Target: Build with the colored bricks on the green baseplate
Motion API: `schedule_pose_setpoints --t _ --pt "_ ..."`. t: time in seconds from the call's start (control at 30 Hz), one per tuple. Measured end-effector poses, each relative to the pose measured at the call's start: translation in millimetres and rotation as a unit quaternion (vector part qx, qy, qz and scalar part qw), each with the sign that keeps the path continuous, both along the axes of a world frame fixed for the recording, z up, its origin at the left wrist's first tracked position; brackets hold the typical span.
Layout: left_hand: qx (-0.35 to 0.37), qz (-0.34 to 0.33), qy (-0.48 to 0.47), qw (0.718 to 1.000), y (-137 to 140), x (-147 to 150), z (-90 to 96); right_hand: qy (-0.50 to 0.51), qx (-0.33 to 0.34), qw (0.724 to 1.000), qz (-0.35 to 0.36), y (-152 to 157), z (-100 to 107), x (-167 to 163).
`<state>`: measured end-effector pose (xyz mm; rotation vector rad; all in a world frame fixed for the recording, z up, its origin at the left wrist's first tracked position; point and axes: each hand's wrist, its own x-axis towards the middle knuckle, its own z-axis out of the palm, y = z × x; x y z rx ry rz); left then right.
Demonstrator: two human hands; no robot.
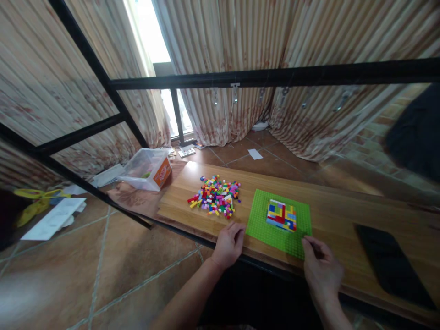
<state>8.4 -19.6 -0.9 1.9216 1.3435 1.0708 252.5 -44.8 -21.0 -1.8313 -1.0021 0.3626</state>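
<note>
A green studded baseplate (257, 215) lies on the wooden board in front of me. On it sits a low block of building bricks (282, 215) in red, blue, yellow and white. My left hand (228, 244) is closed, its thumb and forefinger pinched at the plate's left edge near the front corner. At the right edge, my right hand (322, 263) pinches the baseplate between thumb and fingers. To the left of the plate lies a loose pile of small coloured bricks (218, 196), which neither hand touches.
A clear plastic box (144, 172) with an orange label stands left of the wooden board (178, 201). A dark flat slab (392, 263) lies at the board's right. Black metal rails (254, 79) cross behind, before striped curtains (220, 46). White sheets (55, 220) lie on the floor.
</note>
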Motion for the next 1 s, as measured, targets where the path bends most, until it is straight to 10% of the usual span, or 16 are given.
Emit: schedule_pose_setpoints --t 0.4,1.0 --pt "0.002 0.339 0.012 0.941 22.2 -93.8 -2.0 -0.068 -0.072 0.995 0.008 3.2 -0.5 3.9" --pt "-0.045 0.348 0.143 0.925 44.7 -93.5 20.0 -0.030 -0.014 0.999 0.031 5.4 -1.8 1.1"
